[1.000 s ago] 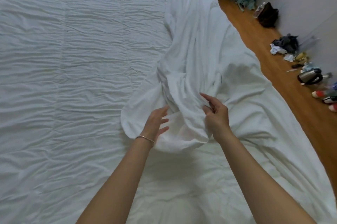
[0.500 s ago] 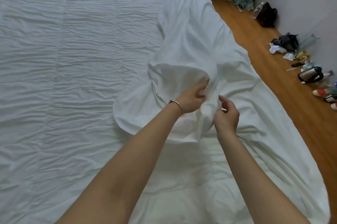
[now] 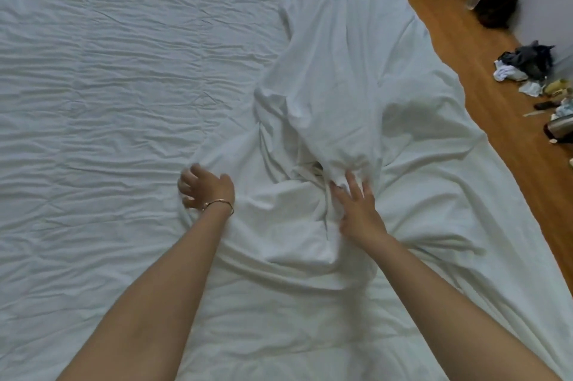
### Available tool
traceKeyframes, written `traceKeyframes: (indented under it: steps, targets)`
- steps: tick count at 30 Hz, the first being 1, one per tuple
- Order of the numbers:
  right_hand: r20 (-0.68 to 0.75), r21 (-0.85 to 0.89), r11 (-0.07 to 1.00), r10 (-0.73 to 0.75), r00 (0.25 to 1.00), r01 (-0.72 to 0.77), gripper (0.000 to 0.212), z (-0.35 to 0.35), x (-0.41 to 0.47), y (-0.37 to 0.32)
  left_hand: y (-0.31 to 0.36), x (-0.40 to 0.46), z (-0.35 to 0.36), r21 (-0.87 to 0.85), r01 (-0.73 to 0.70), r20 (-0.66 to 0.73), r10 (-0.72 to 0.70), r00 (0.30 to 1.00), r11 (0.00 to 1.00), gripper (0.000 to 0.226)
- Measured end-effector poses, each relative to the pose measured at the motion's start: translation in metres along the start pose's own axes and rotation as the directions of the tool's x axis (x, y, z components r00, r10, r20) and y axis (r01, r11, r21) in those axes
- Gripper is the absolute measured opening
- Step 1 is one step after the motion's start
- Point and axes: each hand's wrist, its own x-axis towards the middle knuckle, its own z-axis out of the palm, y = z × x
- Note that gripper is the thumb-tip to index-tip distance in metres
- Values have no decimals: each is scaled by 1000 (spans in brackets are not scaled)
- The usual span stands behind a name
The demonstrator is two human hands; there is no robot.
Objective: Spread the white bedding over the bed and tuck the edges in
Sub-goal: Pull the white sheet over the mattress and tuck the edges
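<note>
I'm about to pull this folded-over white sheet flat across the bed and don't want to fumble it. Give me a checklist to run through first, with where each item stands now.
1. Left hand gripping the white sheet edge: cannot tell; its fingers curl at the edge, but a pinch is not visible.
2. Right hand gripping: not ok; its fingers lie spread on the bunched folds.
3. Sheet unfolded: not ok; it is heaped along the bed's right side.
4. Bed surface free where the sheet will go: ok, though wrinkled.
5. Edges tucked: not ok; the right edge hangs loose toward the wooden floor.
</note>
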Motion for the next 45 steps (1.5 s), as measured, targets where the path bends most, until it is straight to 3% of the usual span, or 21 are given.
traceKeyframes:
  steps: [2, 4, 6, 8, 10, 12, 14, 17, 19, 21, 23, 25, 27, 30, 32, 36, 37, 39, 41, 42, 45]
  targets:
    - [15, -16, 999, 41, 999, -41, 80, 7, 1, -9, -15, 21, -4, -117, 201, -3, -202, 979, 973, 87]
    - [39, 27, 994, 105, 994, -106, 71, 8, 2, -22, -27, 33, -2, -227, 310, 36, -310, 950, 923, 91]
    - [36, 116, 978, 173, 984, -176, 61, 1, 4, -34, -22, 31, -4, -374, 193, 121, -159, 980, 907, 68]
    - [-182, 301, 947, 170, 968, -110, 41, -15, 3, -52, -4, 4, -16, -463, -116, 154, 208, 966, 879, 39]
    - [-310, 629, 772, 141, 940, 92, 40, -38, -3, -75, 17, -44, -33, -592, -310, 231, 525, 819, 744, 15]
    - [-214, 837, 528, 69, 974, 146, 66, -61, -11, -100, 28, -103, -51, -638, -414, 360, 727, 585, 649, 20]
    - [-145, 780, 617, 22, 989, 101, 82, -69, -14, -109, 19, -143, -56, -631, -453, 482, 776, 408, 630, 20]
    - [-217, 616, 785, 96, 971, 60, 39, -65, -25, -96, -5, -153, -68, -607, -347, 649, 698, 303, 715, 14]
    - [-331, 461, 883, 74, 941, 93, 41, -63, -43, -86, -11, -142, -83, -589, -178, 710, 610, 352, 788, 21]
    - [-394, 339, 927, -19, 919, 164, 44, -64, -55, -82, -9, -127, -92, -548, -89, 676, 503, 539, 831, 25]
    - [-347, 460, 873, 8, 938, 163, 40, -67, -67, -85, -1, -115, -89, -498, -72, 585, 396, 708, 864, 29]
    - [-299, 615, 758, -30, 954, 217, 37, -68, -85, -93, 10, -112, -79, -463, 21, 601, 296, 742, 886, 47]
    - [-311, 644, 679, -188, 931, 352, 31, -65, -105, -99, 18, -115, -65, -465, 320, 701, 122, 703, 825, 68]
    - [-330, 757, 508, -244, 912, 410, 27, -59, -127, -90, 24, -110, -46, -461, 731, 841, -16, 542, 503, 42]
    - [-309, 824, 431, -201, 930, 367, 28, -62, -133, -81, 27, -113, -45, -388, 762, 889, -9, 458, 518, 11]
    - [-271, 890, 340, -145, 952, 305, 26, -63, -142, -88, 29, -122, -53, -224, 618, 888, -103, 448, 754, 47]
    - [-264, 903, 311, -140, 954, 296, 24, -63, -147, -96, 24, -120, -55, -196, 671, 904, -134, 407, 715, 54]
    - [-256, 914, 275, -176, 951, 297, 25, -61, -158, -114, 15, -113, -53, -263, 823, 946, -34, 323, 503, 47]
    - [-232, 920, 269, -214, 949, 286, 26, -53, -170, -128, 8, -104, -53, -360, 863, 929, 51, 367, 353, 25]
    - [-225, 923, 269, -209, 952, 277, 26, -47, -176, -133, 5, -97, -58, -375, 864, 925, 72, 374, 336, 19]
    - [-253, 931, 269, -14, 967, 247, 27, -32, -191, -145, -19, -70, -83, -366, 802, 928, 120, 353, 471, 29]
